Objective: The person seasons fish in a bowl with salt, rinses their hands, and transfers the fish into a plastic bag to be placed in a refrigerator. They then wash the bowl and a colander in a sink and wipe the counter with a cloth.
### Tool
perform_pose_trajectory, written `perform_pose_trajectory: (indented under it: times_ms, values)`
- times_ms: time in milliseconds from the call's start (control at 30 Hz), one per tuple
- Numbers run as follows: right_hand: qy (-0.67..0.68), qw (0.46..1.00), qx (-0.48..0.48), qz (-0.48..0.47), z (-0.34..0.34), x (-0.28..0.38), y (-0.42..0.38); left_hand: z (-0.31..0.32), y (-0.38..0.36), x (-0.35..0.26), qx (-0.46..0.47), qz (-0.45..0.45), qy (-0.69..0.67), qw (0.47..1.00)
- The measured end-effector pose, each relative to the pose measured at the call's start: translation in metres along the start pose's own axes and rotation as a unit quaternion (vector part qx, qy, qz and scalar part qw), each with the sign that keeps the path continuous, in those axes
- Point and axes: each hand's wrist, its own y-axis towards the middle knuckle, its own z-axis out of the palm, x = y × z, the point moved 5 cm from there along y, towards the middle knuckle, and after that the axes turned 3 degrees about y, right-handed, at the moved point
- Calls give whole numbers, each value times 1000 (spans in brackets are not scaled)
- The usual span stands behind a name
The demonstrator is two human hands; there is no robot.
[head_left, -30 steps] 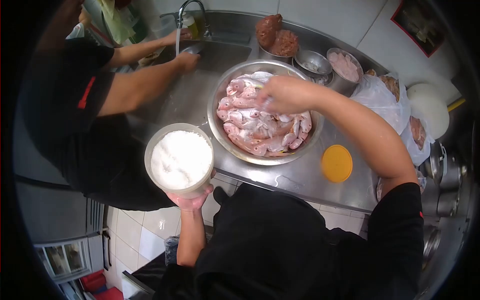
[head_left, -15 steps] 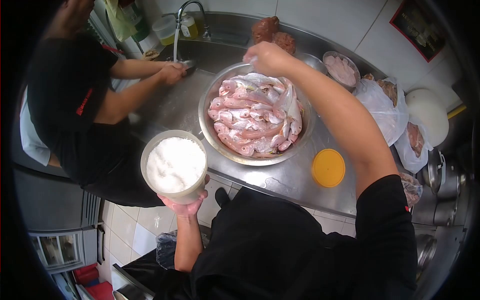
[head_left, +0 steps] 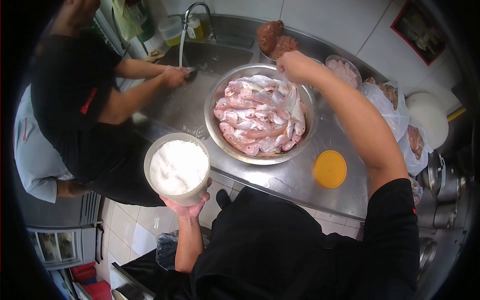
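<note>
My left hand [head_left: 187, 204] is wrapped under and around a round plastic tub [head_left: 178, 197] of coarse white grains [head_left: 179, 165], below and left of the bowl. A wide steel bowl [head_left: 210, 131] on the steel counter is heaped with pinkish whole fish [head_left: 260, 117], dusted with white. Above the bowl's upper right edge is my right hand [head_left: 295, 67], fingers pinched together and pointing down; whatever they hold is too small to make out. An orange round lid [head_left: 330, 169] lies flat to the right of the bowl.
At the left a person in black [head_left: 75, 90] holds a dark object under the running tap [head_left: 194, 6]; someone in a light shirt [head_left: 37, 150] stands behind. Along the wall are reddish meat [head_left: 270, 36], a bowl of pale pieces [head_left: 342, 71], plastic bags [head_left: 385, 117] and pots [head_left: 445, 192].
My right hand has moved right and down along the bowl's upper rim. The view has shifted slightly, and more of the light-shirted person shows. My left hand still holds the tub.
</note>
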Motion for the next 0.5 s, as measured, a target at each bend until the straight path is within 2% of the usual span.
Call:
perform_pose_trajectory:
  times_ms: [167,267,367,433,500]
  values:
    - [41,995,93,-12,18,7,-17,-3,0,-2,13,-11,-5,1000]
    - [97,992,79,-13,11,34,-19,-16,-6,-8,-13,-23,-10,1000]
    - [211,974,11,-78,4,85,-18,-33,-10,-7,-39,-8,14,999]
    - [185,956,-37,-224,-4,138,-24,-32,-6,-7,-29,-6,10,1000]
    - [238,941,57,-234,2,188,-31,-26,0,-2,-25,-14,8,1000]
